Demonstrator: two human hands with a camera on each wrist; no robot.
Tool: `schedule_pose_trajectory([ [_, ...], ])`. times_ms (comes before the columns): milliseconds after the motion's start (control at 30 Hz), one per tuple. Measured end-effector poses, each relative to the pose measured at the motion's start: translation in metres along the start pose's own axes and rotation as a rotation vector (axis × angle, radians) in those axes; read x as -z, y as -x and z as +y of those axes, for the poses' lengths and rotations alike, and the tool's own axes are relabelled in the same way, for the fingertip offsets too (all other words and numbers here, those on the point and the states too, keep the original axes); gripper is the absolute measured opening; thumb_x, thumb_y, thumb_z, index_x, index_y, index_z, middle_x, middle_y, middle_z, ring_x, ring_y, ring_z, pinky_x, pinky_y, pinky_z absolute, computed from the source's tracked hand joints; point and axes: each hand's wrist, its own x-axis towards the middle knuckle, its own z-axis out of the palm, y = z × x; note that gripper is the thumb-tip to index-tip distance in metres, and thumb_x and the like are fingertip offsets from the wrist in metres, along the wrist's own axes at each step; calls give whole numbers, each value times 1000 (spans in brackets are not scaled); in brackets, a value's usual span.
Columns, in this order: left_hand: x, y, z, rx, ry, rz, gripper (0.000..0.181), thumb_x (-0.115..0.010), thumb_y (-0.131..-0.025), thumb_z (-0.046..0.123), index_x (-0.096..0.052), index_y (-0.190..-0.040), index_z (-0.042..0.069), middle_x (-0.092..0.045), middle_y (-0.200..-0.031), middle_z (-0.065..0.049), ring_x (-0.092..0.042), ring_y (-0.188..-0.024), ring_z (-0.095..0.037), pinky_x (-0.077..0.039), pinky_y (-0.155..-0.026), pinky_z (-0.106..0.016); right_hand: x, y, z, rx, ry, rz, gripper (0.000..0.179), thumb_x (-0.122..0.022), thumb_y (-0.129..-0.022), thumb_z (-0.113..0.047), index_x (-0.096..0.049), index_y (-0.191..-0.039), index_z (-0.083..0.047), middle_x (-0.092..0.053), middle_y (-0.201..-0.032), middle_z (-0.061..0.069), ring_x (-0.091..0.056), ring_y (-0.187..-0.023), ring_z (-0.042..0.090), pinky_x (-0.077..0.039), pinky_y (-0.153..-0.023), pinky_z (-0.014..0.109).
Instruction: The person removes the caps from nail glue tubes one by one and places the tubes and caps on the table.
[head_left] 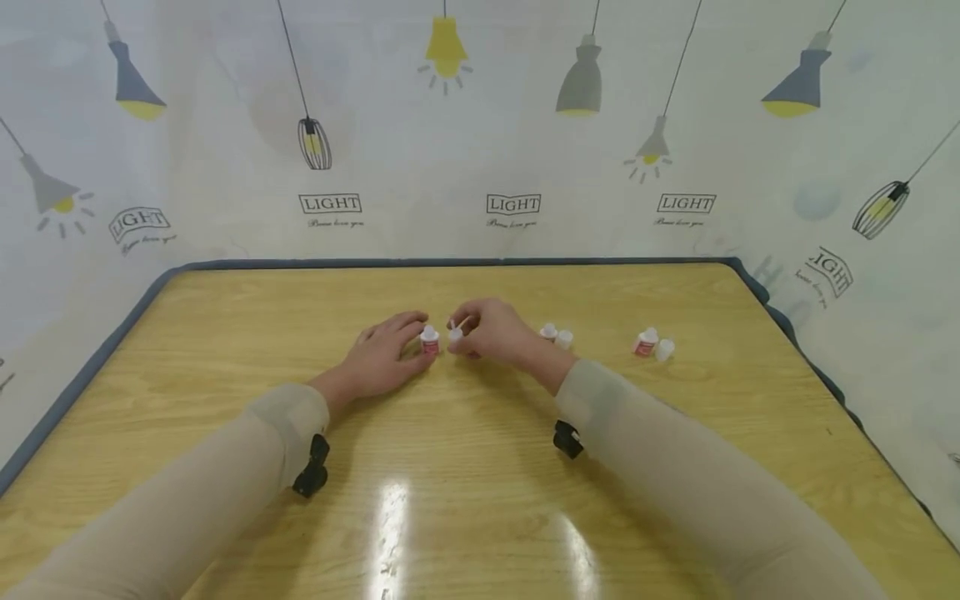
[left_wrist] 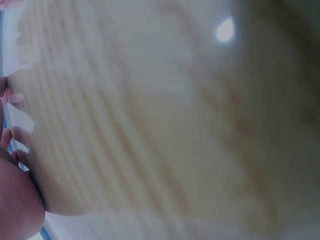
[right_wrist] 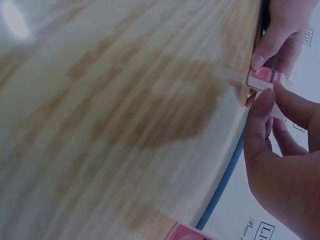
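Note:
A small white bottle with a red label (head_left: 430, 343) stands between the thumb and fingers of my left hand (head_left: 380, 354). In the right wrist view, the left thumb meets the side of the pink-red label (right_wrist: 265, 75). Just right of the bottle, my right hand (head_left: 491, 332) pinches a small translucent white cap (head_left: 455, 336) between thumb and fingertips. From the right wrist, the cap (right_wrist: 278, 109) appears close beside the bottle, partly covered by the fingers. Only part of the left hand (left_wrist: 19, 200) shows at the edge of its own wrist view.
Right of my hands, a second red-labelled bottle (head_left: 548, 332) sits next to a white cap (head_left: 565, 339), partly behind the right wrist. Farther right are a third bottle (head_left: 645, 342) and its neighbouring cap (head_left: 665, 350). The wooden table (head_left: 465, 467) ends at a lamp-patterned backdrop (head_left: 420, 150).

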Motion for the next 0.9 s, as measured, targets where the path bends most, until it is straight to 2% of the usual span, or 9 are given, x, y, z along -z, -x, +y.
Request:
schedule_pose_trajectory([
  [167, -1, -2, -1, 2, 4, 2, 61, -58, -108, 46, -47, -159, 15, -34, -173, -10, -28, -162, -41, -19, -127, -73, -3, -2, 1, -34, -21, -24, 23, -80, -95, -8, -68, -114, -2, -66, -109, 10, -63, -84, 13, -58, -70, 23],
  [400, -5, -6, -5, 0, 14, -1, 58, -59, -107, 46, -50, -158, 18, -34, -173, -6, -27, -163, -38, -18, -128, -71, -9, -3, 6, -3, 15, -43, 15, -79, -94, -8, -68, -104, -5, -64, -97, 6, -59, -75, 13, -52, -63, 22],
  [700, -5, -5, -6, 4, 27, 2, 59, -60, -107, 45, -51, -158, 17, -35, -173, -7, -28, -163, -38, -17, -128, -72, -12, -9, 11, 4, 94, -31, 18, -80, -95, -16, -71, -107, -8, -68, -99, 5, -60, -75, 11, -52, -65, 21],
  [900, -1, -4, -3, 16, 56, 8, 60, -62, -106, 45, -52, -156, 15, -36, -173, -9, -28, -163, -40, -15, -129, -71, -10, -12, 9, -19, 104, -54, 20, -80, -95, -20, -71, -110, -11, -68, -103, 5, -61, -84, 14, -52, -70, 22],
])
